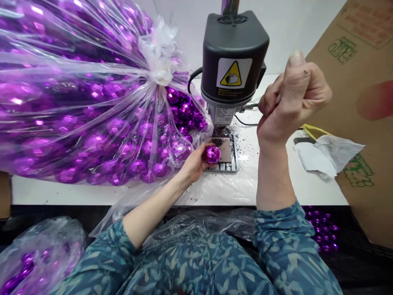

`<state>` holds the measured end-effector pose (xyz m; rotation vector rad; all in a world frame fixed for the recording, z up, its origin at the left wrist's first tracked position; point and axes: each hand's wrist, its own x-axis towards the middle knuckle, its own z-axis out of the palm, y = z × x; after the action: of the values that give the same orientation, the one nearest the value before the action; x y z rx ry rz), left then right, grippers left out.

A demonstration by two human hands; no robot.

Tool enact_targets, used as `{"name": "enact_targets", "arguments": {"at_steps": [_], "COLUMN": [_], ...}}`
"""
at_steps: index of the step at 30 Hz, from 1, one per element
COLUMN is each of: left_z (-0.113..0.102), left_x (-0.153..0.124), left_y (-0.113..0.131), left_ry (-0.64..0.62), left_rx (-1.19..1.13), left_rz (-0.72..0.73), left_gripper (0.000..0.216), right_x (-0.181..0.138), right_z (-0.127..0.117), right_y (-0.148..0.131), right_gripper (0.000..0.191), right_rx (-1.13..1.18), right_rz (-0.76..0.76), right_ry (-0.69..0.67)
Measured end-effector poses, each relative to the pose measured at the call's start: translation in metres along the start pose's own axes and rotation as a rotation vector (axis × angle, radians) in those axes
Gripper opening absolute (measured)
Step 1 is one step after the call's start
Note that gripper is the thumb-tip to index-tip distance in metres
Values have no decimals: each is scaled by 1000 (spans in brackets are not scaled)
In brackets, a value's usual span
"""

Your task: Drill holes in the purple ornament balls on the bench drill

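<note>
My left hand [195,164] is closed around a shiny purple faceted ball [213,155], holding it at the left front of the wooden plate [226,150] on the drill press base. Above the plate stands the black drill press [235,45], its motor head bearing a yellow warning label; the lower spindle is small and dark. My right hand [294,96] is raised in a fist at the press's right side. A metal lever [252,105] runs from the press into that fist, whose grip hides its far end.
A large clear bag [101,69] of purple balls, tied at its neck, fills the left. Dark shavings lie around the base. White paper [319,157] and a cardboard box [362,53] are at right. Another plastic bag [46,246] sits at lower left; purple balls [324,229] lie below the table.
</note>
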<state>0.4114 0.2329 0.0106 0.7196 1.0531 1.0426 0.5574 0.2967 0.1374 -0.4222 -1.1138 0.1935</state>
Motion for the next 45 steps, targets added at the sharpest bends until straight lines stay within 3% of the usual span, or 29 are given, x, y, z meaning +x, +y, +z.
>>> {"name": "enact_targets", "arguments": {"at_steps": [3,5,11,15,22,34,45], "left_z": [1,-2,-20,-28,-25,-10,-11], "left_x": [7,12,32,53,70,63,60], "left_y": [-14,-20,-36,-43,-50,-58,-58], "left_ry": [39,17,57,131,91,66,58], "left_rx": [-158,-136,189,294,355,546,503], "left_rz": [-24,28,396,488,518,680,675], "left_gripper": [21,28,58,59,55,52,54], "right_x": [0,0,-1,-1,-1,-3,-34], "right_z": [-1,-2,0,1,0,0,-15], "right_y": [2,3,1,0,1,-2,5], "right_gripper": [51,51,54,55,57,56,61], "right_rx": [3,10,-33,-35,-120,-42,-32], "right_rz": [-18,-24,-33,-48,-40,-23,-42], "right_ry": [-11,-15,-6,-13,-31,-9,102]}}
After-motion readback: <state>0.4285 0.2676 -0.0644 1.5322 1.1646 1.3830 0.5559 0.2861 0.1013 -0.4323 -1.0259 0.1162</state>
